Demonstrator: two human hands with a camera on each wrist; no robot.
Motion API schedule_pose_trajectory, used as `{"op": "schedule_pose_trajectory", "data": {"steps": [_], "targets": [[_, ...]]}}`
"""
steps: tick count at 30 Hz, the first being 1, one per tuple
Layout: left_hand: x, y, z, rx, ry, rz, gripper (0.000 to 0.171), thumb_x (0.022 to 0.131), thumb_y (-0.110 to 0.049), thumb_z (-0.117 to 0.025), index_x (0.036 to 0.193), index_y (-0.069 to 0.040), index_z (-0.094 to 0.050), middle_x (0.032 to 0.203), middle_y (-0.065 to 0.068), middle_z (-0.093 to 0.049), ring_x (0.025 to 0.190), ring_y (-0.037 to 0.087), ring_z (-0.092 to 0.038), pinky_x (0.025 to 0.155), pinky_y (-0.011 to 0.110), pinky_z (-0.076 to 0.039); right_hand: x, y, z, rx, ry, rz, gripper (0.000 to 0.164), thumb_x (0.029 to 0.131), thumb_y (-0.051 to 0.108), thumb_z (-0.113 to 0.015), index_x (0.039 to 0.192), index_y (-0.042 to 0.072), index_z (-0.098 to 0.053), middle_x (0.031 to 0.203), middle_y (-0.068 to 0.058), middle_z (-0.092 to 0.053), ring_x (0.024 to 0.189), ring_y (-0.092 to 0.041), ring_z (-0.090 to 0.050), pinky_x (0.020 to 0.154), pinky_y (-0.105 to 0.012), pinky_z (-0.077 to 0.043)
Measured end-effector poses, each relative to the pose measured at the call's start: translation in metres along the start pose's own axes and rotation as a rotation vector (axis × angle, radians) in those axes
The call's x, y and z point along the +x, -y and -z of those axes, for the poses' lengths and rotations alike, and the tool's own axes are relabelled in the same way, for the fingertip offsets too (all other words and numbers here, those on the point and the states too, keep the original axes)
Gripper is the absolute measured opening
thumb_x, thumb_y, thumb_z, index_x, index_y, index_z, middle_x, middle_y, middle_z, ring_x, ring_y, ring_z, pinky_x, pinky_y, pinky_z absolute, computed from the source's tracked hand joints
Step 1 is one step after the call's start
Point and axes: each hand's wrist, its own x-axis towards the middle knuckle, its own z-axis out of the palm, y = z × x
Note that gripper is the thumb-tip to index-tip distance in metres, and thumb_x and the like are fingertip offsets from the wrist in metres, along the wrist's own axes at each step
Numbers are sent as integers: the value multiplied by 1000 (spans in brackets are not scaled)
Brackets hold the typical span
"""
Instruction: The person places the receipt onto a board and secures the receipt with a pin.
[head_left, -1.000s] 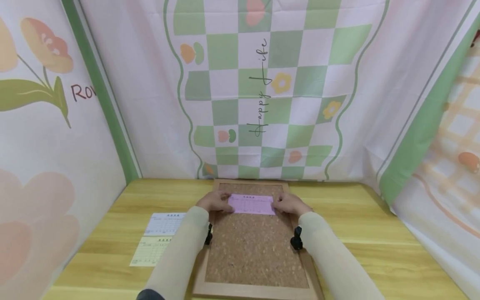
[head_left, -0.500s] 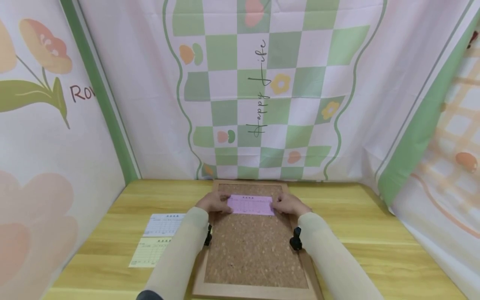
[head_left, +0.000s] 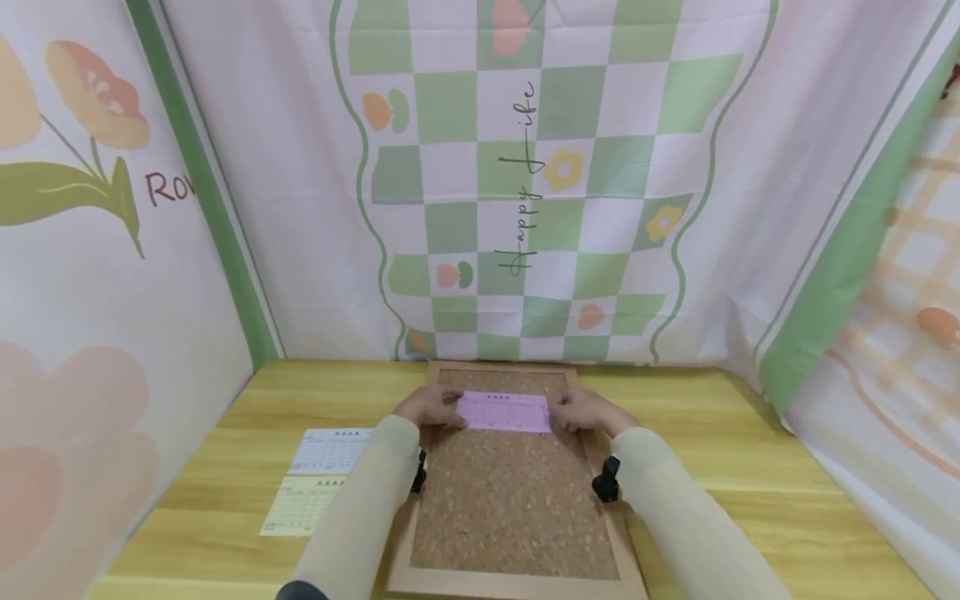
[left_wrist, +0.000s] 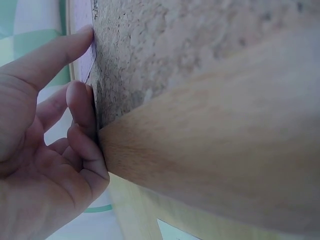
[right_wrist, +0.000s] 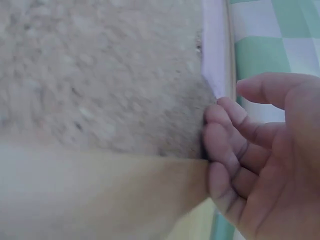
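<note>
A pink printed form slip [head_left: 504, 412] lies across the upper part of a wood-framed cork board [head_left: 510, 508]. At the slip's left end is my left hand [head_left: 432, 405], which holds it by that end. In the left wrist view the thumb [left_wrist: 80, 42] lies on the slip's edge, while the other fingers curl against the board. My right hand [head_left: 588, 410] is beside the slip's right end. Its thumb [right_wrist: 260, 90] stands raised and apart from the bent fingers, whose tips rest on the cork and frame near the slip's corner.
Left of the board, a blue-white form slip [head_left: 330, 450] and a yellow form slip [head_left: 300, 504] lie on the wood-grain table [head_left: 202, 500], partly covered by the left sleeve. Behind the table hangs a green-checked curtain [head_left: 517, 208]. More patterned cloth hangs on both sides.
My right hand has moved slightly to the right and its fingers have come off the slip's right end. The left hand and the slip have stayed in place.
</note>
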Motion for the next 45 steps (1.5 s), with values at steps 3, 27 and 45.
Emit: {"op": "schedule_pose_trajectory", "data": {"steps": [3,27,45], "targets": [[0,-2,-1,15,-1,-16,66,81,-23,-83,141,-15,-58,149,17,-46,137,38,-40,111,53,-31,-5,-2,8,35,-13,3,22,100,15,-52,98,-6,-60,81,-13,-63,72,-22,-61,67,-37,-53],[0,0,-6,32,-4,-41,65,84,-25,-82,143,-13,-57,149,14,-48,137,36,-41,111,51,-33,-37,-59,62,-68,-95,-55,33,100,19,-53,68,12,-47,56,3,-41,50,-12,-37,52,-31,-37],[1,1,-4,14,-16,-10,66,83,-25,-83,143,-14,-57,148,14,-49,136,35,-42,111,51,-34,-36,-88,53,24,-101,-277,42,98,30,-62,59,14,-56,54,4,-45,49,-9,-39,49,-23,-36]]}}
